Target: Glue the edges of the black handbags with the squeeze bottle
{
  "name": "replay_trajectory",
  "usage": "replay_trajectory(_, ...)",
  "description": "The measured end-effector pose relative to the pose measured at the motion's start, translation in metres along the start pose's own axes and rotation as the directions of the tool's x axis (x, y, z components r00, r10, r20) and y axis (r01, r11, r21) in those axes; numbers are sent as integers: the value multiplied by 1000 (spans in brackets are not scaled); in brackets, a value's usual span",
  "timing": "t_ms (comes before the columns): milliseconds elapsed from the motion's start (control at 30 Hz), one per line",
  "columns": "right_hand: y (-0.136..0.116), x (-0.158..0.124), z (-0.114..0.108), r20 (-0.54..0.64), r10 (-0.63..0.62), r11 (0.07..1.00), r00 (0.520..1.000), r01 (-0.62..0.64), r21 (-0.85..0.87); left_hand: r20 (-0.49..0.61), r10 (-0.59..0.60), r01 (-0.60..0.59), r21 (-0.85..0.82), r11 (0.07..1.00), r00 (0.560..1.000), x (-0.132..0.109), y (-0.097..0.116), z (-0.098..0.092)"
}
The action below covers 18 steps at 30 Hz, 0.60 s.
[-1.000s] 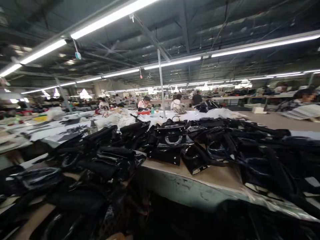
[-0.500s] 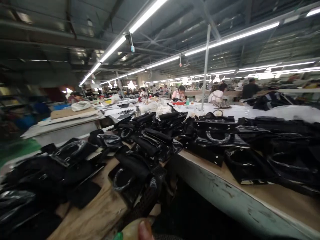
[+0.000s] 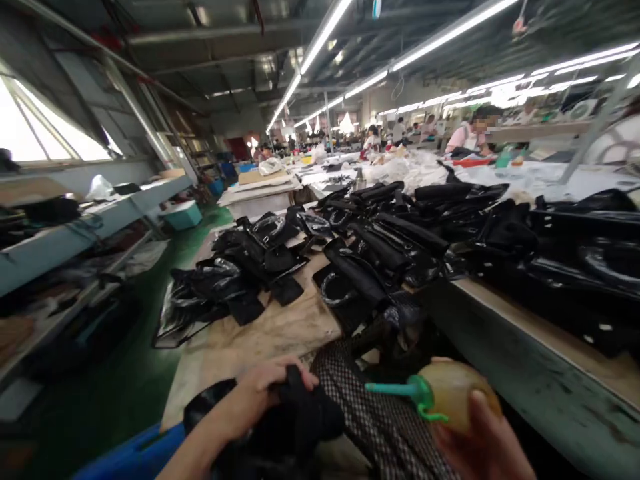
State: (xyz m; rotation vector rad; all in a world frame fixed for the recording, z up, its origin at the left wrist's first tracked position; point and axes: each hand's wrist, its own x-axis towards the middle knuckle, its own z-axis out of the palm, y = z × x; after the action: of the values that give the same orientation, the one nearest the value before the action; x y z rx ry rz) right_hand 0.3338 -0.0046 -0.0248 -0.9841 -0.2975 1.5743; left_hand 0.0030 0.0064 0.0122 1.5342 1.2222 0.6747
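Note:
My left hand (image 3: 267,387) is closed on a black bag piece (image 3: 310,423) at the lower middle, its fingers hooked over a strap-like part. In my right hand (image 3: 477,433) is a yellowish squeeze bottle (image 3: 453,393) with a green cap and a long green nozzle pointing left. The bottle is tilted on its side, its nozzle apart from the black piece. Checked cloth (image 3: 370,407) lies between my two hands. Ahead, many black bag pieces with plastic-wrapped handles (image 3: 335,287) are heaped on a brown-topped table (image 3: 280,330).
A second table with a pale green side (image 3: 510,353) stands at the right, piled with black bags (image 3: 550,273). A blue bin (image 3: 135,457) is at the lower left. Shelving (image 3: 90,240) lines the left wall beyond a green floor (image 3: 170,267). A person (image 3: 473,137) works farther back.
The view has turned left and down, bringing the left aisle and windows in. My left hand with the black piece has come into view, and the bottle now shows fully.

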Motion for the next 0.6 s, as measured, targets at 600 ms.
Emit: replay_trajectory(600,-8,6,-95,154,-122,704,981,195,-683,121,-52,66,-119,991,991,70,-56,12)
